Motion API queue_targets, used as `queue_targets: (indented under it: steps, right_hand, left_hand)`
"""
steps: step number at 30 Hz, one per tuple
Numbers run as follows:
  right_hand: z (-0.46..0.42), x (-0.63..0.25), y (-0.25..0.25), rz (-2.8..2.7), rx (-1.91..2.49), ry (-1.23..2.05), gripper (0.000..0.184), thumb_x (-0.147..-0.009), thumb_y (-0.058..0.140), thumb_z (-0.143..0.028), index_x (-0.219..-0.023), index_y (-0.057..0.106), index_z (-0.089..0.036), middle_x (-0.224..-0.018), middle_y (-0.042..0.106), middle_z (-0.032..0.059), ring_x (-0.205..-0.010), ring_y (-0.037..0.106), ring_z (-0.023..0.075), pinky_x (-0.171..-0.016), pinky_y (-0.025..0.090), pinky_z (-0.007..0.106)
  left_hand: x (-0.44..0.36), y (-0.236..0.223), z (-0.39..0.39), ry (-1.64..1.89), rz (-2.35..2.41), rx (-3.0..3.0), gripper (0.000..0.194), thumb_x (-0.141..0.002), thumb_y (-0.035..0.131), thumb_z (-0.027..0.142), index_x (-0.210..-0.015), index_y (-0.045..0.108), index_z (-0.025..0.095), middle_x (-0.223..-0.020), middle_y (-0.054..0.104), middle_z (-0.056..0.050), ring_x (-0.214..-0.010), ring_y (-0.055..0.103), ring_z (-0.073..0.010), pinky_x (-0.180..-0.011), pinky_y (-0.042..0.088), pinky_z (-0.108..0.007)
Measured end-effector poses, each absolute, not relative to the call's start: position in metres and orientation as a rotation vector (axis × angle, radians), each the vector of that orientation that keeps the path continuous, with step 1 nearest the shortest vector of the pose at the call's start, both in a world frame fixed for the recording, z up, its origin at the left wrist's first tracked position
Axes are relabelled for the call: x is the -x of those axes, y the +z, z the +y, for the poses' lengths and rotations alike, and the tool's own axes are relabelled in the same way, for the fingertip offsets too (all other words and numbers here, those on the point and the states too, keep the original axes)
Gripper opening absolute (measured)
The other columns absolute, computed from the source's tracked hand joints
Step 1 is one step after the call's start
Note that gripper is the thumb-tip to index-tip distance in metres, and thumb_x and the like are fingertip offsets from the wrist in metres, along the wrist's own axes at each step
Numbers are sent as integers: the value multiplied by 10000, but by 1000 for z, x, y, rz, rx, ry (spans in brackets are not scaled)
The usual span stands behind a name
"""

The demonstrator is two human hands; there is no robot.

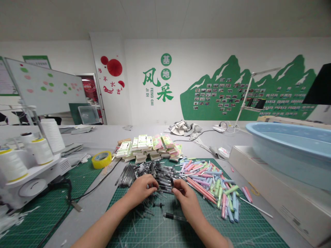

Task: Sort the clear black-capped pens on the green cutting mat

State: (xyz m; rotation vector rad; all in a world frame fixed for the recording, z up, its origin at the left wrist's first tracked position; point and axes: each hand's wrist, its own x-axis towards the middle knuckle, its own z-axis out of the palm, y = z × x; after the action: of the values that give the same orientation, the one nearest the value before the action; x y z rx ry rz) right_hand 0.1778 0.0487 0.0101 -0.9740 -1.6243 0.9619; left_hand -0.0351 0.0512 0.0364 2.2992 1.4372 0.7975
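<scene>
On my feed, a grey desk (pixel 152 129) carrying a green cutting mat (pixel 144 234) stood before a white wall (pixel 139 51) with a green mountain mural (pixel 190 103), and a light-blue basin (pixel 289 148) sat on a white box (pixel 256 182) at the right, its contents unclear to me. I had the right hand (pixel 188 199) pinching a dark pen piece (pixel 172 181) over the mat, while the left hand (pixel 141 188), fingers narrowly curled around something I couldn't tell, if anything, hovered by the black pen pile (pixel 129 175).
</scene>
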Motion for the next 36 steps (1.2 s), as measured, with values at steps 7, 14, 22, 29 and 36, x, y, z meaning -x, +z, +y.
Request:
queue_targets:
  steps: [7, 14, 22, 29, 36]
  right_hand:
    - [47, -179, 10, -1664, 1083, 771, 113, -778, 489, -202, -857, 570, -199, -838, 597, 21, -807, 542, 196, -729, 397, 290]
    - [45, -179, 11, -1709, 1122, 679, 120, -781, 492, -193, -871, 571, -198, -872, 596, 34, -839, 537, 202, -749, 397, 302]
    - [45, -178, 11, -1705, 1117, 676, 126, -777, 492, -192, -866, 581, -201, -867, 601, 39, -835, 540, 207, -748, 408, 309]
    - [45, -177, 11, -1708, 1125, 661, 115, -767, 503, -184, -842, 587, -205, -853, 607, 42, -819, 540, 213, -732, 411, 316]
    - [44, -177, 13, -1750, 1119, 626, 124, -771, 493, -168, -844, 586, -205, -847, 608, 33, -821, 545, 206, -738, 404, 307]
  left_hand:
    - [40, 29, 51, 578, 1545, -2518, 108, -752, 589, 157, -808, 650, 225, -880, 597, 3, -891, 519, -158, -767, 374, -241]
    - [49, 38, 50, 424, 1437, -2517, 91, -764, 592, 229, -824, 659, 242, -853, 592, 8, -862, 526, -160, -734, 375, -229]
    - [40, 29, 48, 378, 1557, -2619, 76, -768, 594, 261, -828, 639, 241, -886, 589, 2, -875, 535, -165, -723, 376, -237]
    - [36, 24, 50, 335, 1600, -2712, 77, -778, 572, 208, -819, 632, 233, -879, 595, -22, -861, 541, -184, -718, 394, -256]
    - [33, 29, 47, 411, 1611, -2722, 42, -741, 583, 195, -782, 592, 202, -857, 598, -29, -827, 545, -183, -713, 405, -264]
